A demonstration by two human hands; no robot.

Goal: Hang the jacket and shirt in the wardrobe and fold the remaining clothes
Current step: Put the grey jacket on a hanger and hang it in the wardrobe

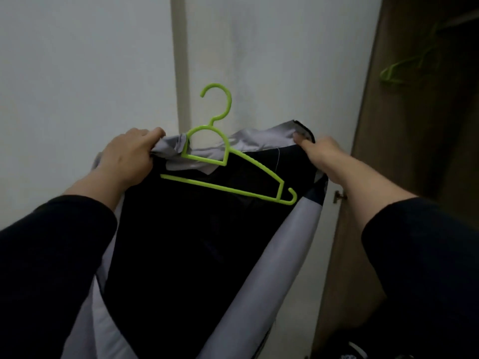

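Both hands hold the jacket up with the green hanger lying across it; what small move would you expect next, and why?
Probably the right hand pulls its shoulder of the jacket over the hanger's free right arm. That arm lies bare on the dark fabric, while the left end seems tucked into the fabric that the left hand grips.

No readable text, label, brand or number anywhere, dark jacket [207, 229] and green hanger [225, 161] plain, small white marks at the frame's bottom right too blurred to read
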